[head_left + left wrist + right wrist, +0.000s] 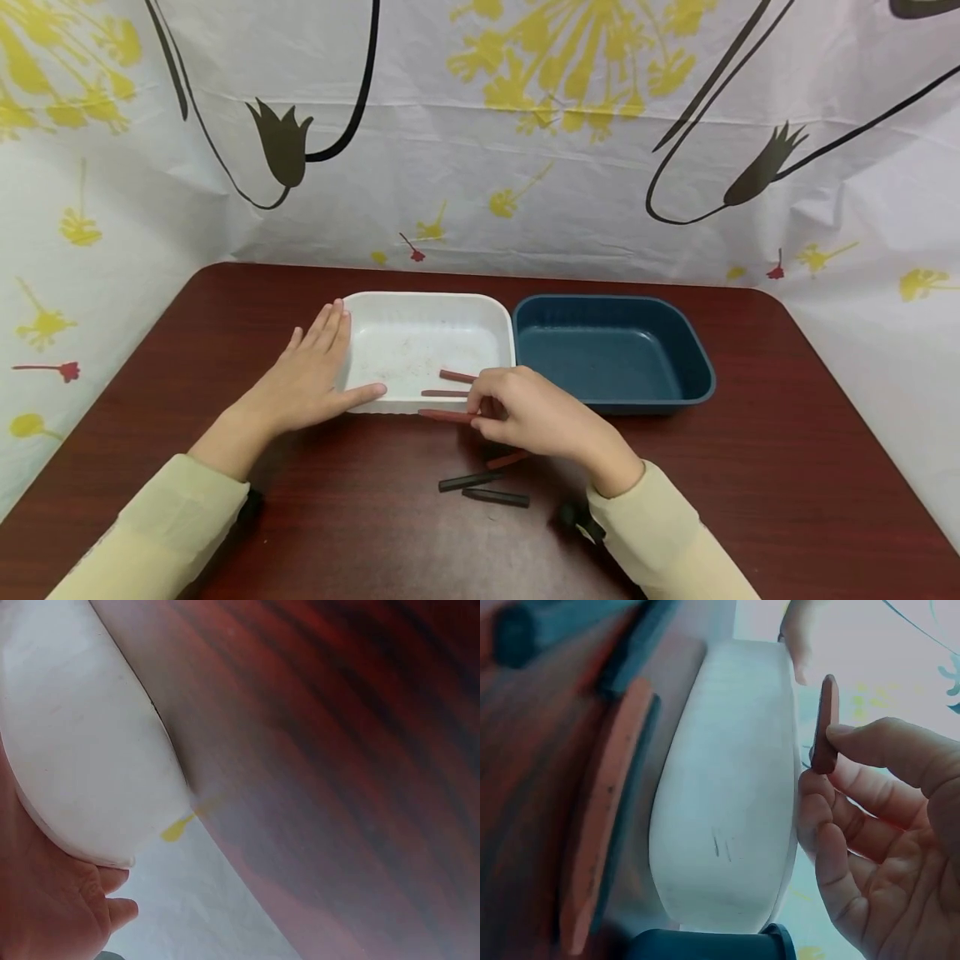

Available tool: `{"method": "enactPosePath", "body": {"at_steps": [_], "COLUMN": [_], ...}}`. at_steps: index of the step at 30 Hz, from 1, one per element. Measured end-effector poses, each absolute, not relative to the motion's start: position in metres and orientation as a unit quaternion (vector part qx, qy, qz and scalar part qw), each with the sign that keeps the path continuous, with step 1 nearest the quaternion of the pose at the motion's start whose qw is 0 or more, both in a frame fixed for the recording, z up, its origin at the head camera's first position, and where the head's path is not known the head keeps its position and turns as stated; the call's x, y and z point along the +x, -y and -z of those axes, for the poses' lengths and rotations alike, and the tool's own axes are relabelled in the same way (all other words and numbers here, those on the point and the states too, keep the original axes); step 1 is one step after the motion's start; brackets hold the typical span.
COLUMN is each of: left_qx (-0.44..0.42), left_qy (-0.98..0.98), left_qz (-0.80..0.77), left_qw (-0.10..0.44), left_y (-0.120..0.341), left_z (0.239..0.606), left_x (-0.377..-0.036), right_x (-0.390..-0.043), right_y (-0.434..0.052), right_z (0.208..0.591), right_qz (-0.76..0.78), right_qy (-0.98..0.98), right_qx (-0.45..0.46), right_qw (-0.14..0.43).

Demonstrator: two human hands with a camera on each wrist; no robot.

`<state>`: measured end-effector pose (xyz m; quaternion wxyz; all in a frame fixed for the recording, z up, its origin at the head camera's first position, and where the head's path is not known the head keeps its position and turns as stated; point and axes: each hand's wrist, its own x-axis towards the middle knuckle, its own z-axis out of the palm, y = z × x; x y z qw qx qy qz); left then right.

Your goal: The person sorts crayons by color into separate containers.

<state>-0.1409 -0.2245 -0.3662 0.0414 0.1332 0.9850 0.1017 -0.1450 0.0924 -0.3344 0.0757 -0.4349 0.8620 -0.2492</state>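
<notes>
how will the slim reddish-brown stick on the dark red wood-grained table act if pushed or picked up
The slim reddish-brown stick is probably stiff: it lies straight, with no visible bend. Its flat-looking face in the right wrist view suggests it would slide along the table more readily than roll. Being so thin, it is likely light.

The head camera peers forward and down over the white tray (405,350). Both wrist cameras share its outside, close up.
</notes>
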Motion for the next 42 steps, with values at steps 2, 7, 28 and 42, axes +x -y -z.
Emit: {"method": "enactPosePath", "body": {"at_steps": [2, 7, 28, 42], "left_qx": [0.134, 0.133, 0.136, 0.149], "left_qy": [-0.985, -0.985, -0.983, -0.983], "left_qz": [-0.102, -0.103, -0.113, -0.100], "left_qw": [0.041, 0.042, 0.045, 0.037], "left_y": [0.224, 0.224, 0.223, 0.224], "left_z": [0.366, 0.366, 0.376, 0.367], "left_x": [-0.140, -0.139, -0.136, -0.143], "right_x": [-0.148, -0.155, -0.179, -0.139], "right_y": [-0.091, -0.087, -0.082, -0.130], "right_z": [0.334, 0.335, 0.348, 0.341], "right_qz": [0.259, 0.289, 0.310, 0.280], "right_qy": [-0.861, -0.854, -0.888, -0.901], "right_qx": [-0.431, -0.425, -0.337, -0.326], "right_qw": [0.077, 0.075, 0.042, -0.050]}}
